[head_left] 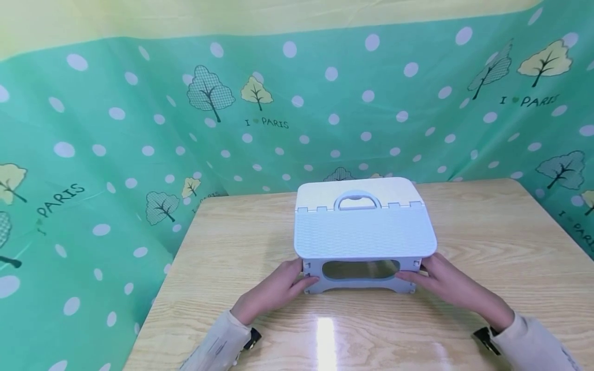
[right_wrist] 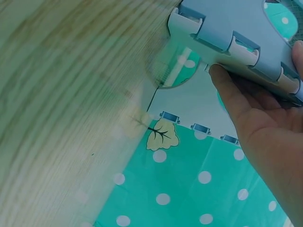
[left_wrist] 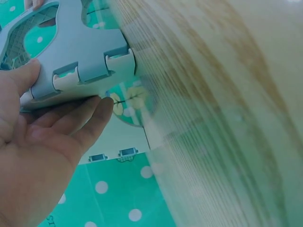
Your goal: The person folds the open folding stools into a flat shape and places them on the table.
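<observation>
A light-blue and white plastic folding stool (head_left: 364,234) stands unfolded on the table, its carry handle (head_left: 357,200) lying flat on the top. My left hand (head_left: 276,288) grips the stool's left side, thumb on the near leg panel and fingers round the side. On the opposite side, my right hand (head_left: 455,286) holds the stool in the same way, thumb across the front corner. Hinge joints (left_wrist: 92,68) along the leg's edge show in the left wrist view. In the right wrist view, the fingers (right_wrist: 227,87) lie along the white side panel.
The wood-grain table (head_left: 236,242) extends to both sides of the stool and reflects a bright light near the front. Behind and to the left hangs a green curtain (head_left: 274,149) with white dots and printed trees.
</observation>
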{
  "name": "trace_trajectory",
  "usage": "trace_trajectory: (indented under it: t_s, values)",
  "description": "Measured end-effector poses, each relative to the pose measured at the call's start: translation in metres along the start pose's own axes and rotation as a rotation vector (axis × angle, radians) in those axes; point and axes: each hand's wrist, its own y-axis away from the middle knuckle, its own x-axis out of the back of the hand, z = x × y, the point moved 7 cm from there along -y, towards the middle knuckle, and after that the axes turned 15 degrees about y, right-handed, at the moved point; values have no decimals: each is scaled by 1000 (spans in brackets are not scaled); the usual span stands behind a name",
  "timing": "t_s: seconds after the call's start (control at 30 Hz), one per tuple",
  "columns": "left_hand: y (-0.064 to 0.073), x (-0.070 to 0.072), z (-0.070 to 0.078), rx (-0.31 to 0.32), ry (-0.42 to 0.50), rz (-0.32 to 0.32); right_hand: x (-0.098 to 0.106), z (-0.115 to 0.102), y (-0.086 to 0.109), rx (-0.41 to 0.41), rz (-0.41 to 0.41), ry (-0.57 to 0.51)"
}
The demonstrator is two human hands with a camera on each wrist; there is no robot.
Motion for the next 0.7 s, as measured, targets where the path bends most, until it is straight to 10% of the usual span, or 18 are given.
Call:
trace_trajectory:
  t_s: [0.7]
  values:
    - [0, -1, 1, -11, 15, -7, 0, -1, -1, 18, 4, -15]
